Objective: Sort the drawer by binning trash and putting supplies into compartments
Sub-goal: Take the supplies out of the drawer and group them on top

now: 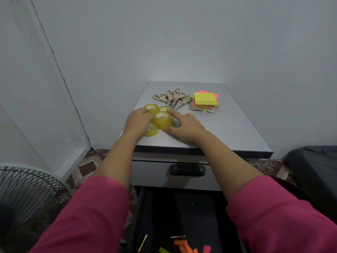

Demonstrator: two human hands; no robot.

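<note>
left hand [137,121] curling against tape rolls [160,118] from the left | right hand [184,126] spreading round their right | cluster sitting between both, near tabletop [228,128] front-left corner

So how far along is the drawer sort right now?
Done so far: scissors, sticky notes and tape rolls sit grouped on the cabinet top. In hand: left hand and right hand are gathering the tape rolls. Left: paper scraps and small metal pieces lie in the open drawer, not yet binned; no supplies visible in compartments.
</note>
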